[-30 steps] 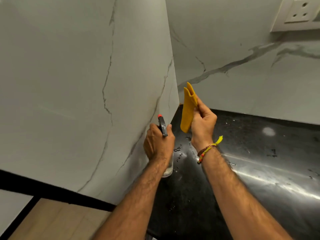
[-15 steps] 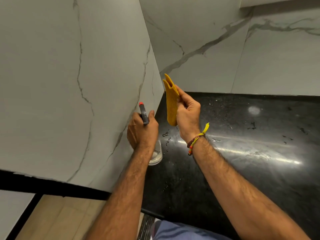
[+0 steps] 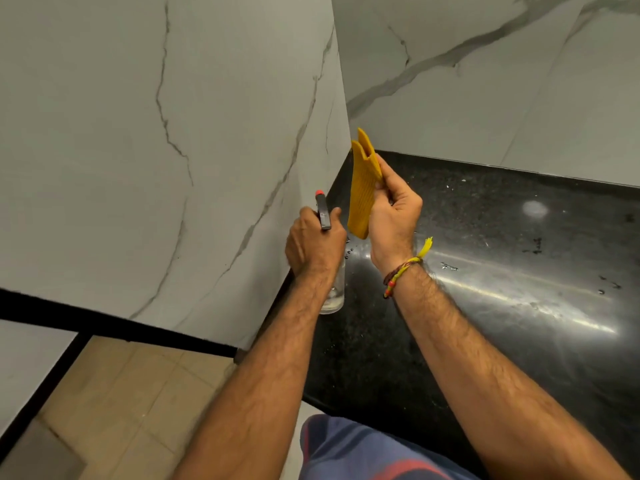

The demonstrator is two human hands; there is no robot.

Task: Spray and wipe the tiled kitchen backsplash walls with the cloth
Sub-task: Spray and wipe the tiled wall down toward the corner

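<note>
My left hand (image 3: 313, 242) grips a clear spray bottle (image 3: 333, 289) by its black head with a red nozzle tip, close to the left backsplash wall (image 3: 156, 140). The bottle's base stands on or just above the counter; I cannot tell which. My right hand (image 3: 393, 216) holds a folded yellow cloth (image 3: 362, 188) upright, just right of the bottle and near the corner where the left wall meets the back wall (image 3: 485, 81). Both walls are white marble-look tiles with grey veins.
A black polished countertop (image 3: 502, 271) with scattered water drops fills the right side. Its front edge runs near my body. Beige floor tiles (image 3: 114, 403) show at lower left, below a black strip under the left wall.
The view has tilted further down, so the wall socket seen at first is out of frame. Both hands keep the same hold on bottle and cloth, side by side.
</note>
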